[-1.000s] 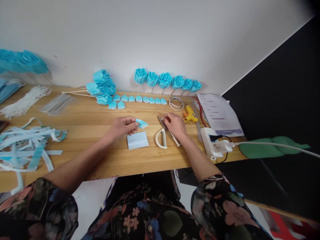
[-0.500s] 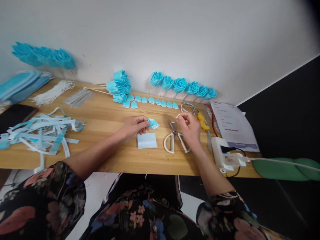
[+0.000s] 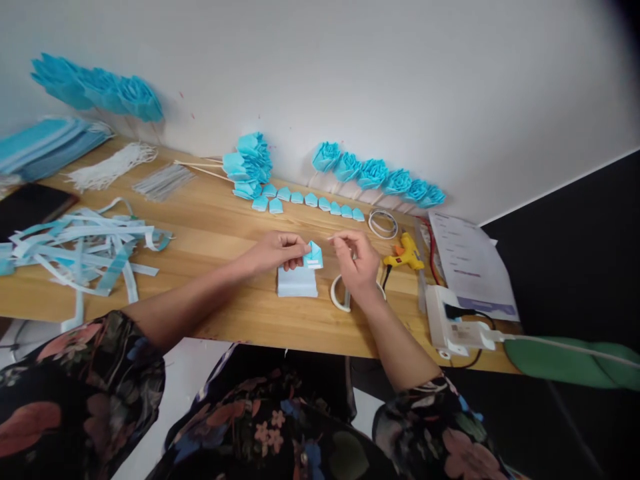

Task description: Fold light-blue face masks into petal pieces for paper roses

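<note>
My left hand (image 3: 283, 252) pinches a small folded light-blue piece of mask fabric (image 3: 314, 257) that has a pointed top and a white strip near its lower edge. A thin white strip (image 3: 331, 238) pokes from the closed fingertips of my right hand (image 3: 357, 260), just right of that piece. Below my left hand lies a stack of pale-blue fabric rectangles (image 3: 297, 283). White-handled scissors (image 3: 339, 299) lie under my right hand, which hides their blades. Behind the hands, several folded blue pieces (image 3: 311, 199) stand in a row on the wooden table (image 3: 215, 267).
Blue fabric flowers on sticks (image 3: 373, 173) lean along the wall, with more flowers (image 3: 250, 163) lying left. A tape roll (image 3: 383, 225), yellow glue gun (image 3: 406, 253), power strip (image 3: 443, 320) and printed sheet (image 3: 473, 267) are right. Cut strips (image 3: 95, 247) and a phone (image 3: 35, 207) are left.
My right hand has moved left with the small white strip, close to the folded piece and over the scissors. My left hand has turned the piece point-up. The view has shifted slightly.
</note>
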A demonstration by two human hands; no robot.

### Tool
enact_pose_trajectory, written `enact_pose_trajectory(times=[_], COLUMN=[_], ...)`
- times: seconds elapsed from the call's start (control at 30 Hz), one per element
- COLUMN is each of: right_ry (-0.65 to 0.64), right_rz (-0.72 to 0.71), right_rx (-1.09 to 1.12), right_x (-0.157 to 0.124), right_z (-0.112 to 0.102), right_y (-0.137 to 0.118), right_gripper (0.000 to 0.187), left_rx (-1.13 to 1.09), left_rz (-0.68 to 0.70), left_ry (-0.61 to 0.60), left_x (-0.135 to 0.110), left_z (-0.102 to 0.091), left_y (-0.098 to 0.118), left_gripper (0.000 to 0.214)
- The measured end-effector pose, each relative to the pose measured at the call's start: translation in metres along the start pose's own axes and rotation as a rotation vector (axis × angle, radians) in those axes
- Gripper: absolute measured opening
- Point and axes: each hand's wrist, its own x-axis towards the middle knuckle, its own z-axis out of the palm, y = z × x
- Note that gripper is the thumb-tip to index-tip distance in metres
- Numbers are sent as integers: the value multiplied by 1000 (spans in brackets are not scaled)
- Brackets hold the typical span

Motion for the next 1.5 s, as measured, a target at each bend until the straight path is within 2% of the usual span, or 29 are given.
enact_pose_trajectory(times=[0.1, 0.17, 0.23, 0.3, 0.47, 0.6, 0.7, 0.9, 1.0, 1.2, 1.33, 1.5], right_ry=[-114, -220, -275, -308, -382, -346, -311, -306, -219, 14, 37, 22], right_rz=[234, 321, 380, 411, 394, 373, 336, 265, 193, -85, -283, -412], right_rx=[299, 416, 465, 492, 539, 487, 483, 440, 338, -9, -139, -208], right_x=[-5, -6, -5, -4, -2, -2, -2, -3, -2, -2, -2, -2], right_z=[4, 4, 2, 1, 1, 1, 1, 2, 1, -1, 0, 0], right_y=[6, 9, 12, 15, 17, 15, 16, 21, 19, 10, 8, 9], right_gripper=[37, 48, 57, 61, 56, 59, 55, 49, 38, 14, 8, 10], left_rx=[51, 83, 99, 100, 76, -77, -109, 25, 51, 55, 44, 60], left_rz=[-15, -18, -21, -24, 4, 34, 20, -21, -70, -108, -110, -106], left_ry=[-55, -67, -60, -44, -3, 50, 37, 64, 89, 104, 88, 41], left_x=[-1, -2, -2, -1, 0, 0, 0, 2, 2, -1, -1, 1], left_z=[-1, -1, -2, -2, -2, 1, 1, -2, -1, 3, 3, 1], left_y=[3, 4, 5, 5, 3, 2, 2, 1, 3, 9, 10, 6], left_gripper=[33, 36, 38, 38, 41, 48, 46, 24, 23, 25, 23, 19])
